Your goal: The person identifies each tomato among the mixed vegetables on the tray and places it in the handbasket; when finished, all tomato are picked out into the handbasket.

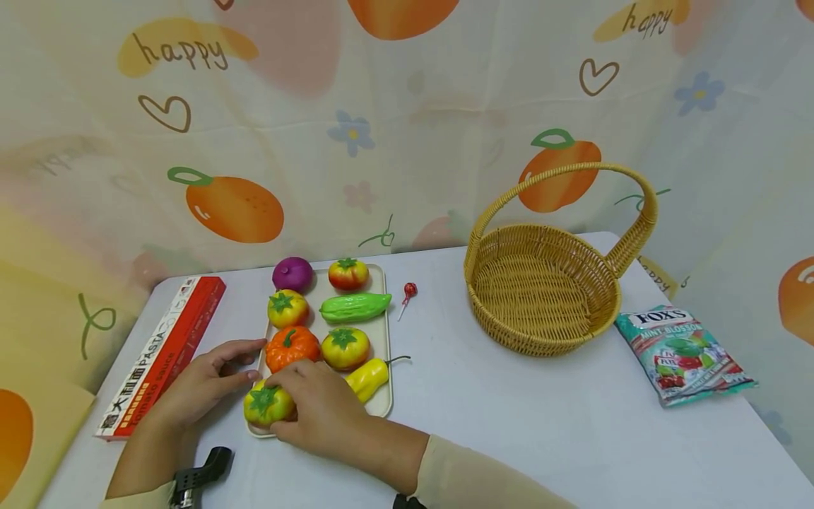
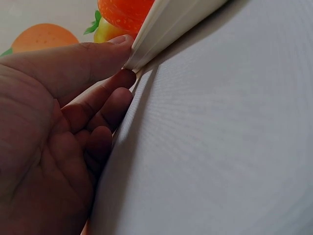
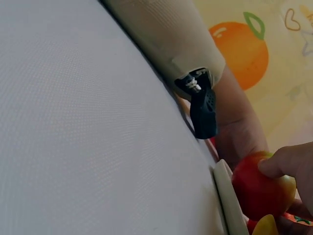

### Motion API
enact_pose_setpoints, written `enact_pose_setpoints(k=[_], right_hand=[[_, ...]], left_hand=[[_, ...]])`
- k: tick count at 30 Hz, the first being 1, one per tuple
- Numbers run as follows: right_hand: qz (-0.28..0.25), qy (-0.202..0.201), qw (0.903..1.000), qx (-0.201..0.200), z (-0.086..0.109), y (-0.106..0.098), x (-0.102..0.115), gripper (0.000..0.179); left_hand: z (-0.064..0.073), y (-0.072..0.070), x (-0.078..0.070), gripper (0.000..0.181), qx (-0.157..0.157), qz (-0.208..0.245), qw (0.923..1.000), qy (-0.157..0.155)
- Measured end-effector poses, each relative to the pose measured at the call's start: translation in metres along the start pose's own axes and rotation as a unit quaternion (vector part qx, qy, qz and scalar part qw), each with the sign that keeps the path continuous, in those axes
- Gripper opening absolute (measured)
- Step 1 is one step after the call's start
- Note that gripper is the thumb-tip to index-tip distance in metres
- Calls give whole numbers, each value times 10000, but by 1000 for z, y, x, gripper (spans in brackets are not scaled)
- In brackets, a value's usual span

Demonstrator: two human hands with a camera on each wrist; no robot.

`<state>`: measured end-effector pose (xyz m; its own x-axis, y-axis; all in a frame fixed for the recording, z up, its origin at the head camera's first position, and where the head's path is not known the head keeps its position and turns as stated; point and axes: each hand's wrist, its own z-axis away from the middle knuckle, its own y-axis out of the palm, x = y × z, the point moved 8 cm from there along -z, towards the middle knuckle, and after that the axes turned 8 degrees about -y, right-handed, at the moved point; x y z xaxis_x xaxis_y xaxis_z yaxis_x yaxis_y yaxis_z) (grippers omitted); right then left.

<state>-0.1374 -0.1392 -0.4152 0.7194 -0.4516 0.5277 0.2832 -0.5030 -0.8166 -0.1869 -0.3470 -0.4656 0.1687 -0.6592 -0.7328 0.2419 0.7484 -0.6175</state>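
Observation:
My right hand point(image 1: 327, 410) grips a yellow-and-red toy tomato point(image 1: 267, 403) with a green star-shaped top, at the near left corner of a cream tray point(image 1: 384, 339). In the right wrist view, the thumb presses against the red side of that tomato point(image 3: 257, 188), close by the tray's rim point(image 3: 227, 196). My left hand point(image 1: 203, 382) is at the tray's left edge; the left wrist view shows its thumb and forefinger pinching the rim point(image 2: 151, 36). Also on the tray are an orange pumpkin point(image 1: 292, 348), more tomatoes point(image 1: 345, 348), a green bumpy gourd point(image 1: 355, 307), a yellow pepper point(image 1: 369, 380) and a purple onion point(image 1: 293, 274).
A red pasta box point(image 1: 168, 346) lies left of the tray. A red lollipop point(image 1: 409, 291) lies to the tray's right. Farther right stands a wicker basket point(image 1: 540, 346) with a tall handle, beside a green bag of Fox's candy point(image 1: 687, 357). A patterned cloth point(image 1: 407, 141) hangs behind the table.

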Motion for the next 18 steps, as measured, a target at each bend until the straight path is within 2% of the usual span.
enact_pose_setpoints(k=[5,12,18], right_hand=[[-267,29,9996,-8,1,-4,-2,52],[-603,-188,9979,-175,3,-15,1,50],[-915,-234,9955,-67,5,-18,-2,50]], left_hand=[[0,1,0,60,29,0,10000,-25],[1,1,-1,59,56,12,10000,12],[2,-1,-2,59,7,11,10000,90]])
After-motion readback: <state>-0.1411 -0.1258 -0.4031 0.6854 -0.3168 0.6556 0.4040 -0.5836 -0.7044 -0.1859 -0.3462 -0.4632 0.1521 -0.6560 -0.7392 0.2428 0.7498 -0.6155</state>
